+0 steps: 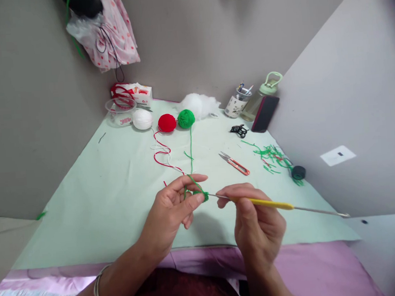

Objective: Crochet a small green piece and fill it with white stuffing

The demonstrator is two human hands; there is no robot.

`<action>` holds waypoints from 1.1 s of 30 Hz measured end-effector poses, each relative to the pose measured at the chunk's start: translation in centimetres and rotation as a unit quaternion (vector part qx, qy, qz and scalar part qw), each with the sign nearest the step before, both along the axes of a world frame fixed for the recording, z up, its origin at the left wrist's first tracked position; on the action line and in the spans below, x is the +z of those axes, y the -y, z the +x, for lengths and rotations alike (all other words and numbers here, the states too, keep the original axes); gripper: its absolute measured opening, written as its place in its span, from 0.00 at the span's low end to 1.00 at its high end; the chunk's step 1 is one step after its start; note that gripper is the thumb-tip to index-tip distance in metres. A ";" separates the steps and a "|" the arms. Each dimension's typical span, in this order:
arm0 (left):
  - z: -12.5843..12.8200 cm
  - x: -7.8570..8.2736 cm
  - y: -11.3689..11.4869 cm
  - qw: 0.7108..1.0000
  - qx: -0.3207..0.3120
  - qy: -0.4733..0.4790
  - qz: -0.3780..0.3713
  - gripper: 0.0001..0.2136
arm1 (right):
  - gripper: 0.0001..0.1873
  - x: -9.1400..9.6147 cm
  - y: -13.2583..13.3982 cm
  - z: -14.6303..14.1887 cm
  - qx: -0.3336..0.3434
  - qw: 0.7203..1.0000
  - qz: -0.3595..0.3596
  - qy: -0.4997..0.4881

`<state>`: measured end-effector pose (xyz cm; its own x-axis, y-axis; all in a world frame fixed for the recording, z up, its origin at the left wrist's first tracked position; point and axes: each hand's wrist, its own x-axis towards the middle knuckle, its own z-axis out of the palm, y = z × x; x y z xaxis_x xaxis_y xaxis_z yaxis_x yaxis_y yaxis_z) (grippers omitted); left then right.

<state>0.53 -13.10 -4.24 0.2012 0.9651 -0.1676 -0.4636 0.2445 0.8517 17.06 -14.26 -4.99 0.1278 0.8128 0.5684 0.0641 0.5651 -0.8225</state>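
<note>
The thing most likely to go wrong, in my judgement, was that the loop would slip from the yellow-handled hook [271,203], because the small green piece [205,196] offered only a little edge to hold and its stitches were too tiny to see. A second risk lay in the green strand [191,144], which ran from the green ball [186,119] on the far side down to the left hand: a hard pull could have rolled the ball or tightened the stitch too much. The loose strands [169,150] of red and white lay close to it, on its left, so a tangle seemed also possible. The left hand [171,208] was partly closed, with the thumb pressing the small green piece against the fingers, while the index finger was stretched out and the green strand passed by it. The right hand [259,225] was closed around the hook's yellow grip, rather like around a pen, and the metal tip met the piece at its right edge. Both hands were above the near middle of the pale green table cover [113,208].
</note>
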 end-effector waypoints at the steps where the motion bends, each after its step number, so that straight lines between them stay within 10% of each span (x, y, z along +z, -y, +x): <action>1: 0.0 0.1 0.0 1.000 -0.002 0.002 0.001 0.15 | 0.12 0.0 0.0 0.1 0.006 1.000 -0.010 -0.007; 11: 0.0 0.5 0.0 0.999 -0.032 0.003 -0.025 0.40 | 0.10 -0.1 -0.8 -0.2 0.087 0.983 -0.114 -0.112; 24: 0.0 0.6 0.1 1.000 -0.011 -0.008 -0.012 0.33 | 0.12 0.1 -1.0 -0.2 0.096 0.976 -0.124 -0.152; 33: 0.2 0.4 0.3 0.998 0.028 -0.056 0.019 0.34 | 0.17 -0.5 0.7 0.5 -0.009 0.990 0.035 0.137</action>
